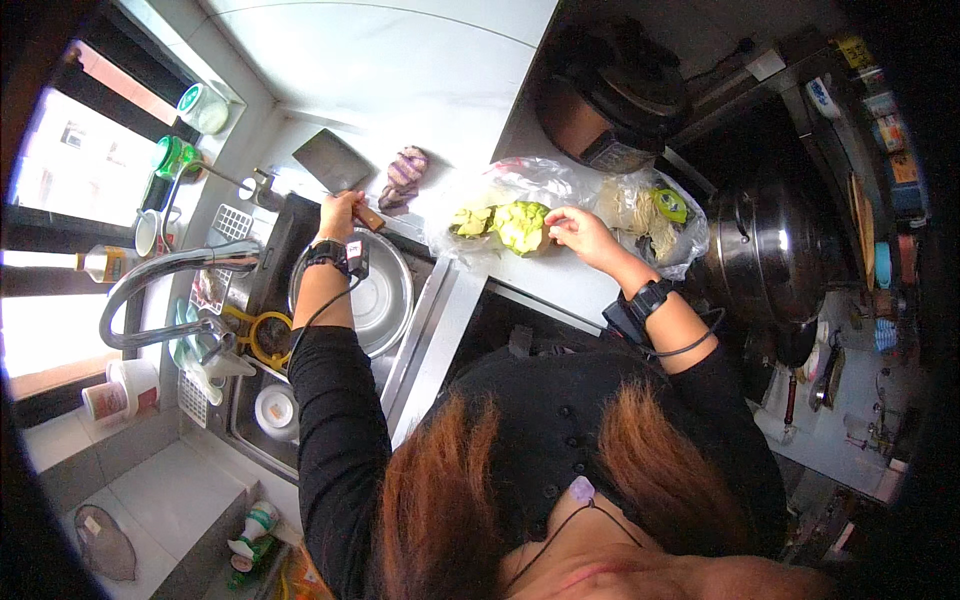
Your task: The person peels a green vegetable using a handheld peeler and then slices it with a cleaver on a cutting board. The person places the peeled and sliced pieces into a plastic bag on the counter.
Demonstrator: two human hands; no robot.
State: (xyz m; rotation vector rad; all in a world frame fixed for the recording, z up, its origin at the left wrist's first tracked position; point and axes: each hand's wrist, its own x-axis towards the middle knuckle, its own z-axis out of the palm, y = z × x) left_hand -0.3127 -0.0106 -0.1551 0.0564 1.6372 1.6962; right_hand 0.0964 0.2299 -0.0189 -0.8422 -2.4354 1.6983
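My left hand (343,216) is closed around the wooden handle of a cleaver (334,161), whose broad dark blade lies over the counter behind the sink. My right hand (577,234) is at the right side of a green leafy vegetable head (519,227), fingers slightly curled; whether they touch it I cannot tell. A smaller green piece (471,222) sits left of the head. Both rest on a clear plastic bag (457,251) on the white counter. A striped cloth (407,166) lies between the blade and the bag.
Below my left hand, a round metal basin (382,300) stands in the sink, beside a curved chrome faucet (180,262). Another plastic bag (694,244) holds pale food to the right. A dark electric cooker (607,112) stands behind it, and a large steel pot (765,255) farther right.
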